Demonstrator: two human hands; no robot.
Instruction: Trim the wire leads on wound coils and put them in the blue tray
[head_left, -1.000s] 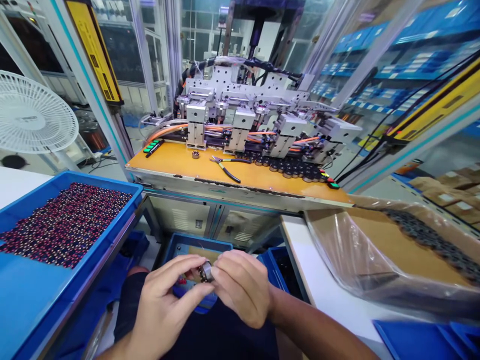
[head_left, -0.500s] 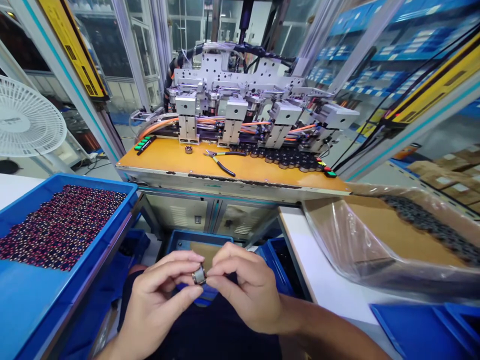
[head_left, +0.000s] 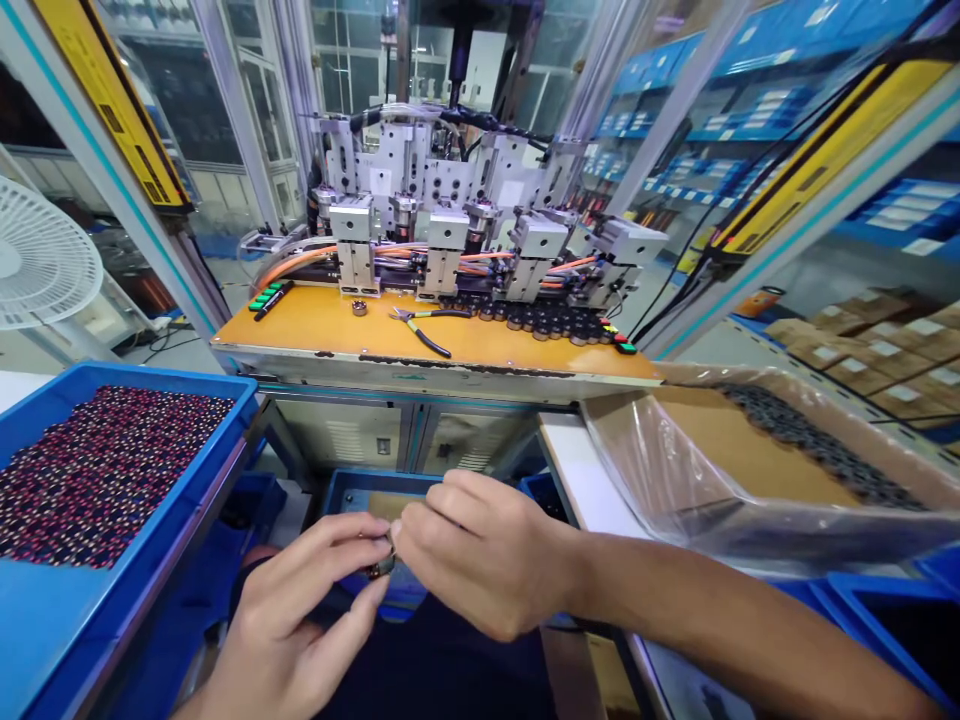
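Observation:
Between thumb and fingers, my left hand (head_left: pixel 300 610) grips a small ring-shaped metal part (head_left: pixel 382 567) above my lap. My right hand (head_left: pixel 480 555) is closed at the upper right side of that part, its fingertips pressed together against or just beside it; whether they pinch anything is hidden. Farther off, on the orange work surface (head_left: pixel 300 328), lie pliers (head_left: pixel 424 335) with black and yellow handles, one round part (head_left: pixel 360 308) and a row of several dark round parts (head_left: pixel 540 320).
A machine with metal clamps (head_left: pixel 450 240) stands behind the orange surface. At left is a blue tray (head_left: pixel 45 610) of small red and dark parts. A plastic-lined box (head_left: pixel 705 530) with dark parts sits at right. A white fan (head_left: pixel 37 255) stands far left.
My right hand has turned over and moved left across the part, its fingers now more curled. The part is tilted and more covered. The whole view has shifted slightly.

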